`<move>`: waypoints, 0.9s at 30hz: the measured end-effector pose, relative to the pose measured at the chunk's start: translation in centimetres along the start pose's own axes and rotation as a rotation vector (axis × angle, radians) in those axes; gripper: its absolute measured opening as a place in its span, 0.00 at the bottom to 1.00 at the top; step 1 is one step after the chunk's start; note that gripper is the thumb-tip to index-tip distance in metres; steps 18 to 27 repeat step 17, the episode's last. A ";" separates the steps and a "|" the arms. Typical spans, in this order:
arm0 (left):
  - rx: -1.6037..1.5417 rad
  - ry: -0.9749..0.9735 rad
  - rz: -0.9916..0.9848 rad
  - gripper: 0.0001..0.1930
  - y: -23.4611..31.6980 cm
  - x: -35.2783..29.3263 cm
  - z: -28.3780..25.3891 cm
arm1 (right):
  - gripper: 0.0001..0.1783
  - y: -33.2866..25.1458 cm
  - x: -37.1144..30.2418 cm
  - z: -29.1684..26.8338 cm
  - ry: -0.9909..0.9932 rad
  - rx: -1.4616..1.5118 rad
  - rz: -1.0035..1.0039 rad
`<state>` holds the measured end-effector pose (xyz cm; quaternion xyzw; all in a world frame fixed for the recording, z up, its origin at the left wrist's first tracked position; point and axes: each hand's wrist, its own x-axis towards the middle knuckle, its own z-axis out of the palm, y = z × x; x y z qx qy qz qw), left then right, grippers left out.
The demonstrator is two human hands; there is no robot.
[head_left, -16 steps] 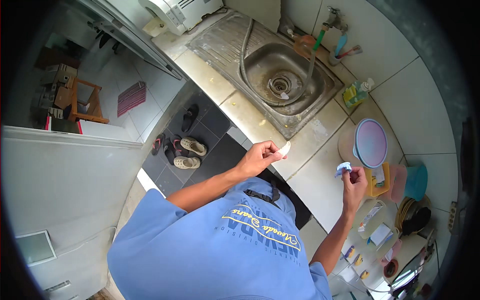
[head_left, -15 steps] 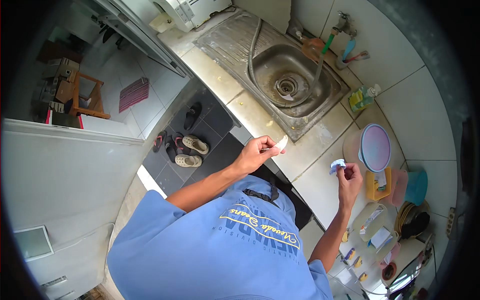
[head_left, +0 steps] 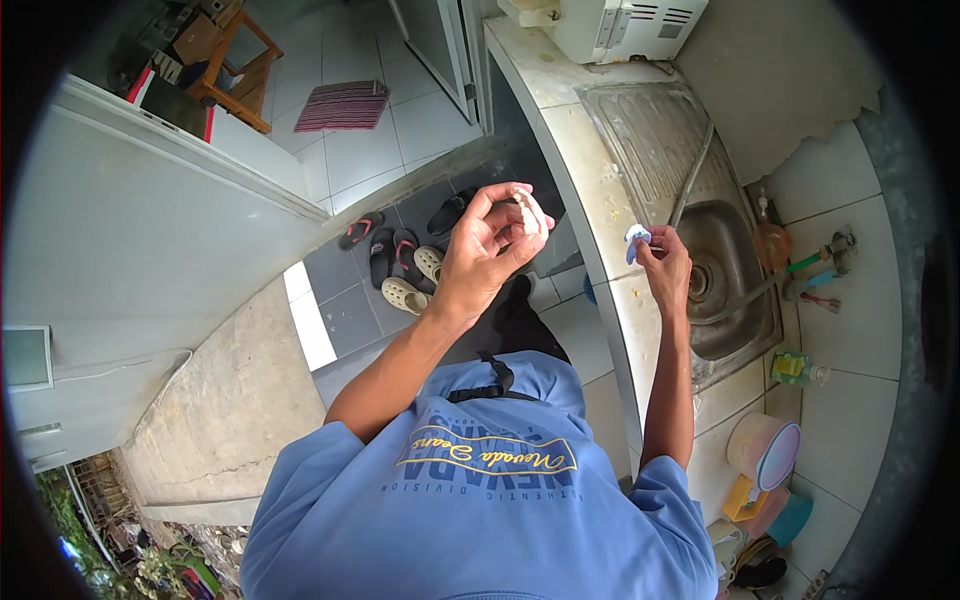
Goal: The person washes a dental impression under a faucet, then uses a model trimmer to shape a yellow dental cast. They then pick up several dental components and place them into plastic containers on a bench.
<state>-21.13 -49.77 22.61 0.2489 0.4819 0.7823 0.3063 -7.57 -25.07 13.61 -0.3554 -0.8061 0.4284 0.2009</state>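
My left hand (head_left: 482, 255) is raised over the dark-tiled floor, its fingers curled round a small whitish piece (head_left: 531, 212) whose kind I cannot make out. Over the tiled counter, near the sink's front edge, my right hand (head_left: 667, 270) pinches a small crumpled blue-and-white scrap (head_left: 636, 241) between thumb and fingers. The two hands are apart. Beyond the right hand lies the steel sink (head_left: 742, 362), with a grey hose (head_left: 690, 185) running across it into the basin.
Sandals and clogs (head_left: 405, 296) lie on the dark floor, before a doorway with a striped mat (head_left: 342, 105). A white appliance (head_left: 628, 30) stands at the counter's far end. Beside the sink are a green-labelled soap bottle (head_left: 795, 369), a lidded tub (head_left: 768, 448) and a yellow container (head_left: 742, 497).
My body has turned left, so the sink now appears further right. My left hand has risen away from the counter; my right hand has moved from the tub side to beside the sink.
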 end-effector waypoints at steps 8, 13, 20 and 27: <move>0.092 0.124 0.108 0.25 1.0 11.3 -7.7 | 0.11 -0.5 15.6 9.0 0.057 -0.386 -0.131; 0.163 0.112 0.074 0.25 2.3 20.4 -11.1 | 0.09 0.4 21.2 12.0 0.010 -0.509 -0.081; 0.187 0.143 0.076 0.25 2.3 26.4 -12.8 | 0.11 0.6 23.2 13.3 -0.076 -0.546 0.056; 0.187 0.143 0.076 0.25 2.3 26.4 -12.8 | 0.11 0.6 23.2 13.3 -0.076 -0.546 0.056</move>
